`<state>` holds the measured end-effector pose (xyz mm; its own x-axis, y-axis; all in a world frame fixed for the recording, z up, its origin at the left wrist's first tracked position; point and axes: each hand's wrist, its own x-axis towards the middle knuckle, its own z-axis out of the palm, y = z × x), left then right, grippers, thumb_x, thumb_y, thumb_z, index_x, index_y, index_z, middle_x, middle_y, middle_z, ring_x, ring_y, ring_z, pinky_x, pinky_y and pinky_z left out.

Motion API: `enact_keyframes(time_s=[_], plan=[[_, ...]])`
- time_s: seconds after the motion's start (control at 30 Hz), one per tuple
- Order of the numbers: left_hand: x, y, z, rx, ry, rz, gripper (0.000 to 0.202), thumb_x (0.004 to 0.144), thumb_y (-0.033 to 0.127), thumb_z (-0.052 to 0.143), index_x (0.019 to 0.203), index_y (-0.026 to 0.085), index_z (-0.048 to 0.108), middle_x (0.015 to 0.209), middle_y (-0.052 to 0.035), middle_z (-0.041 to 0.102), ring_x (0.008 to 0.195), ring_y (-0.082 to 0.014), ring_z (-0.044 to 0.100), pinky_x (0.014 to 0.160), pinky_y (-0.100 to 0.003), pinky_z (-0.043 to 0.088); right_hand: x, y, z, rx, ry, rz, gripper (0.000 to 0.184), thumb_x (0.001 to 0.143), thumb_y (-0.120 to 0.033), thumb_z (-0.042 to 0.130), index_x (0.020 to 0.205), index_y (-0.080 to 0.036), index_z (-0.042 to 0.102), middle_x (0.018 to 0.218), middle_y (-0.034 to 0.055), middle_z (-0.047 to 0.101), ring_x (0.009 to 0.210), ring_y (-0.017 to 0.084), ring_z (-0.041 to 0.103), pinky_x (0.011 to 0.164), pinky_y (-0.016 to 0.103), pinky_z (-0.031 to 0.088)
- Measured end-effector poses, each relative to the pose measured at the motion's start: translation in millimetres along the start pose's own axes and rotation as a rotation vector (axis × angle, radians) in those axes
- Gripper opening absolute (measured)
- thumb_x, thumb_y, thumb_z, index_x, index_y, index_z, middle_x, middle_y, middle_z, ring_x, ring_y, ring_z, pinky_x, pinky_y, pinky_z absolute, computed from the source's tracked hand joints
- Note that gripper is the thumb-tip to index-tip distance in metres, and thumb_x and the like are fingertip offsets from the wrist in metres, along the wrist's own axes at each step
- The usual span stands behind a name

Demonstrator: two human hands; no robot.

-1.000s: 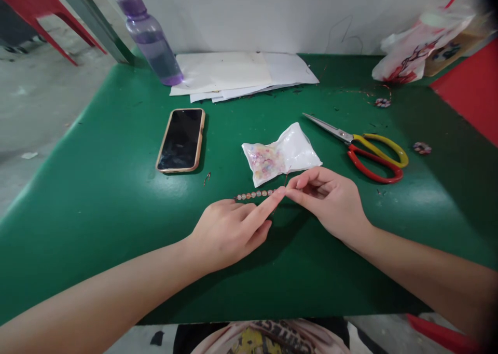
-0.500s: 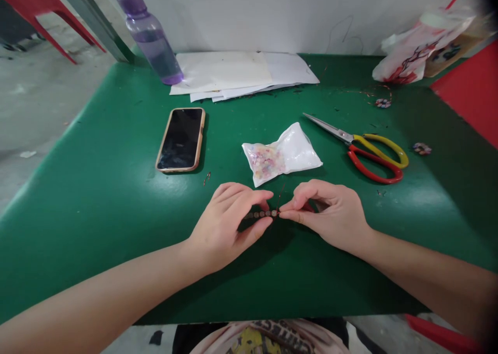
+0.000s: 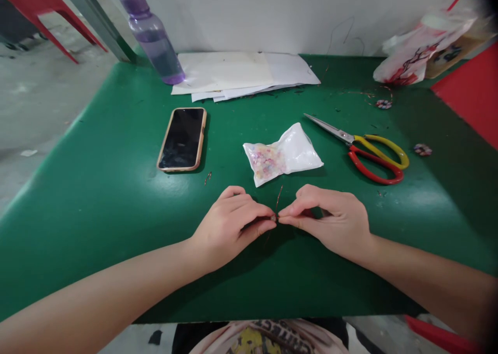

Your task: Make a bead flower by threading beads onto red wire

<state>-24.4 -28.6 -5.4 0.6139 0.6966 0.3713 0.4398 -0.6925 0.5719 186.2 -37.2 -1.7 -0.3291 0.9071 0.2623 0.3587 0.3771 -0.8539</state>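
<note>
Between finger and thumb, my left hand (image 3: 231,227) pinches a string of beads (image 3: 273,218); only the end bead shows, the others are covered by the fingers. My right hand (image 3: 330,214) is closed in a pinch just to the right, its fingertips at the same end of the string. A thin reddish cord (image 3: 279,197) sticks up between the two hands, and a faint strand hangs below. Beyond the hands lies a small white and clear packet (image 3: 268,162) with pastel beads inside.
Scissors (image 3: 344,136) with red and yellow handles lie right of the packet, a phone (image 3: 182,138) to its left. Paper sheets (image 3: 249,73), a purple bottle (image 3: 157,48) and a bagged cup (image 3: 424,48) stand or lie at the back. Two beaded pieces (image 3: 422,149) rest on the green table (image 3: 97,188).
My left fingers have closed over the row of beads, which showed between finger and thumb before. The cord now stands up more plainly. My right hand keeps its pinch.
</note>
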Motion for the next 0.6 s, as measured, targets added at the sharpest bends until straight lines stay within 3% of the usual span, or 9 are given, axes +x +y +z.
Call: enact_keyframes(time_s=[0.17, 0.37, 0.6], plan=[[0.6, -2.1, -0.3, 0.015, 0.013, -0.031, 0.01, 0.088, 0.026, 0.054, 0.088, 0.019, 0.061, 0.073, 0.0034, 0.069, 0.063, -0.0089, 0.06, 0.077, -0.031, 0.043, 0.4, -0.5, 0.5, -0.046, 0.014, -0.005, 0.01, 0.075, -0.024, 0.069, 0.083, -0.03, 0.066, 0.08, -0.0029, 0.071, 0.069, 0.016, 0.064, 0.063, 0.032, 0.052], [0.4, -2.6, -1.3, -0.024, 0.031, -0.095, 0.006, 0.085, 0.023, 0.058, 0.087, 0.018, 0.061, 0.068, 0.0041, 0.068, 0.058, -0.009, 0.056, 0.077, -0.031, 0.043, 3.7, -2.3, 1.1, -0.032, 0.111, 0.09, 0.008, 0.072, -0.026, 0.072, 0.076, -0.03, 0.065, 0.076, -0.003, 0.071, 0.066, 0.016, 0.064, 0.059, 0.031, 0.051], [2.0, -0.9, -1.6, -0.068, 0.017, -0.091, 0.008, 0.087, 0.025, 0.056, 0.087, 0.018, 0.061, 0.067, 0.0043, 0.068, 0.058, -0.0093, 0.056, 0.076, -0.031, 0.044, 2.5, -2.9, 0.0, 0.003, 0.103, 0.031, 0.011, 0.072, -0.022, 0.072, 0.075, -0.029, 0.065, 0.074, -0.0037, 0.069, 0.061, 0.014, 0.06, 0.057, 0.03, 0.048]])
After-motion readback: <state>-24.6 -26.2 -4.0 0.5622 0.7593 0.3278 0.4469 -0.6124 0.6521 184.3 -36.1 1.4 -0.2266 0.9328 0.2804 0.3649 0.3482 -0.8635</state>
